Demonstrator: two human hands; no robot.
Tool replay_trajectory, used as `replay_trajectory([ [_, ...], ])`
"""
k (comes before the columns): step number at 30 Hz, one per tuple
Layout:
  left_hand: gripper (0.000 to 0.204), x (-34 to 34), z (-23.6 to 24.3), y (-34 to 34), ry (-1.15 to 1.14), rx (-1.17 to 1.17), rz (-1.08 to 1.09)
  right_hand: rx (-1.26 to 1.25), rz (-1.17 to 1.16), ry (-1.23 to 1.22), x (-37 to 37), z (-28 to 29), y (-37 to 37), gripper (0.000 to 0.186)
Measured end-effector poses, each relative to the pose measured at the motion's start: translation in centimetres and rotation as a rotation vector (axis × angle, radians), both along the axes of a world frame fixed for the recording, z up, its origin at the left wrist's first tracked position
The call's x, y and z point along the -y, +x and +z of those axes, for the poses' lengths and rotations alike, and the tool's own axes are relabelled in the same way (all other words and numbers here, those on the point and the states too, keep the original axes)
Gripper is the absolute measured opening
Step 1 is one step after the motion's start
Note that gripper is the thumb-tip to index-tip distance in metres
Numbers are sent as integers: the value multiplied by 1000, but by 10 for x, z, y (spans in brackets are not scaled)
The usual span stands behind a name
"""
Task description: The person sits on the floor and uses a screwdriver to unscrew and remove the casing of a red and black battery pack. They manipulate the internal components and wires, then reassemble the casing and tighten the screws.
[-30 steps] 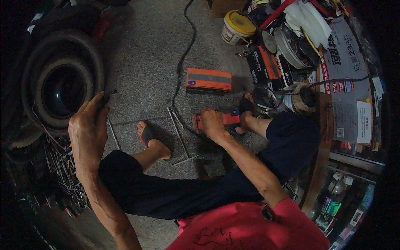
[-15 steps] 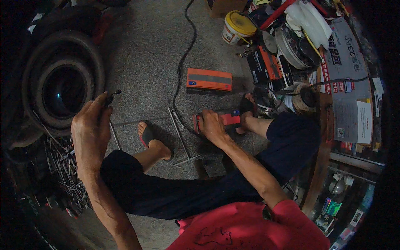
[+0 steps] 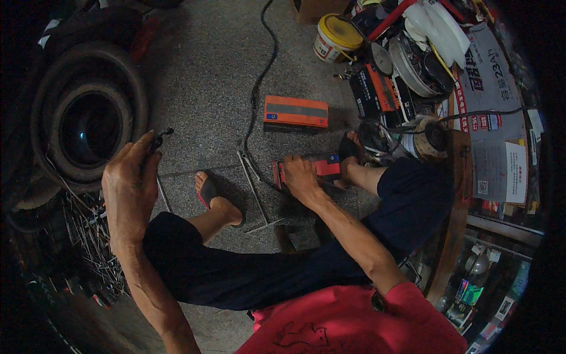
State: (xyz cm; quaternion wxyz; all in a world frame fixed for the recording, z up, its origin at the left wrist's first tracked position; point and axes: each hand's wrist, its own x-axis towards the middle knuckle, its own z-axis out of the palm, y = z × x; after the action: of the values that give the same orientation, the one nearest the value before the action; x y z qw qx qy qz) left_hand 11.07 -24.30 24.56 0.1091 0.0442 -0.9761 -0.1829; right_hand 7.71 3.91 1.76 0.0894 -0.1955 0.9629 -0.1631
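My left hand [image 3: 128, 180] is raised at the left, closed, pinching a small black part [image 3: 158, 140] with a short knobbed tip; its kind is too dark to make out. Lower and to the right, my right hand [image 3: 300, 177] bends its fingers over the left end of a red box [image 3: 326, 167] on the floor beside my foot. Part of this box is hidden under the hand. Just behind lies an orange box [image 3: 296, 112] with a grey stripe and dark side.
A T-handled metal tool [image 3: 254, 192] lies between my feet, near a black cable [image 3: 257, 88] crossing the floor. Tyres [image 3: 44, 121] and a heap of metal rods [image 3: 97, 242] are on the left. A yellow-lidded bucket [image 3: 341, 32], cartons and a glass-fronted case [image 3: 480, 283] line the right.
The fingers of my right hand have shifted slightly on the red box. My left hand holds the black part in nearly the same place.
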Motion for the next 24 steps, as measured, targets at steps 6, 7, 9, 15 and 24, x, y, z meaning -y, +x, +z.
replay_trajectory([
  [6,28,0,-2,0,-30,-19,-52,170,-213,-31,-6,36,-17,31],
  [7,27,-1,0,0,-30,-8,-44,140,-222,-54,-10,50,-24,31],
  [9,22,-6,-2,0,76,-4,25,75,-244,-100,-24,77,-40,32],
  [15,25,-64,-19,-2,1057,50,416,-160,-587,-821,-46,156,-35,17],
  [24,15,-185,-219,20,1404,172,499,-364,-371,-905,-34,134,-3,9],
])
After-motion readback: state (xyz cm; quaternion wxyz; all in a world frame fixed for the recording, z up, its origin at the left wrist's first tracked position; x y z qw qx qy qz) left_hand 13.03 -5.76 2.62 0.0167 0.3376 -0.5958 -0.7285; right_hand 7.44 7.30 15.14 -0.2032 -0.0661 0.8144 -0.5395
